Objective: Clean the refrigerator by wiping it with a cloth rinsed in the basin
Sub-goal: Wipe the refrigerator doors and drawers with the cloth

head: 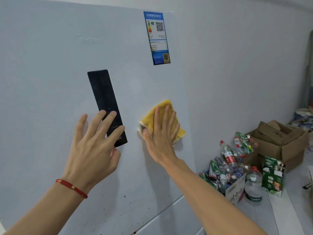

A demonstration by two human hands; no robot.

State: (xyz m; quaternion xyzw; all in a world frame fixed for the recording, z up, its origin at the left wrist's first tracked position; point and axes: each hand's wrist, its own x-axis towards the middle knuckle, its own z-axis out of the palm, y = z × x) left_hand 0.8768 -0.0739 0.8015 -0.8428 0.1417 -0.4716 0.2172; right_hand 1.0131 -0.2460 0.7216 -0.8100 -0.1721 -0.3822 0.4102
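Observation:
The white refrigerator door (50,73) fills the left and middle of the head view. A folded yellow cloth (163,106) lies flat against it, right of the black control panel (104,97). My right hand (161,133) presses the cloth onto the door with straight fingers. With fingers spread, my left hand (94,146) lies flat on the door, its fingertips over the lower part of the panel. A red string bracelet (72,187) circles the left wrist. Small dark specks dot the door's lower part. No basin is in view.
A blue energy label (156,38) sticks near the door's top right corner. On the floor to the right lie a pile of empty bottles and cans (227,165), an open cardboard box (279,141) and a green carton (272,177), all close to the wall.

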